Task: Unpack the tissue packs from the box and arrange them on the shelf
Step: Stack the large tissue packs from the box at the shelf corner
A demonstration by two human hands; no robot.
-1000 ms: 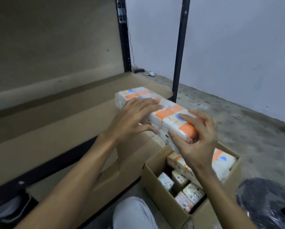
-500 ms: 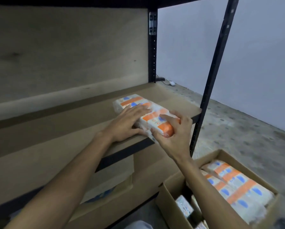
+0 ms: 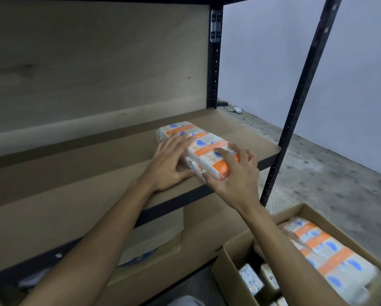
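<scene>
A long white tissue pack (image 3: 201,143) with orange bands and blue marks lies on the brown shelf board (image 3: 97,173), near its right end. My left hand (image 3: 169,162) lies flat against the pack's left side, fingers straight. My right hand (image 3: 235,173) grips the pack's near end, thumb underneath and fingers curled over the top. An open cardboard box (image 3: 231,268) stands on the floor at the lower right. Inside it lie more tissue packs (image 3: 324,252) of the same kind and a few smaller packs (image 3: 250,281).
Black metal uprights (image 3: 302,93) frame the shelf's right end, with another (image 3: 213,62) at the back corner. A wooden back panel closes the shelf behind. A lower shelf (image 3: 158,235) holds cardboard. Grey speckled floor (image 3: 330,173) and a pale wall lie to the right.
Both hands carried the tissue pack from above the box onto the shelf board and pushed it further in. My view rose toward the shelf.
</scene>
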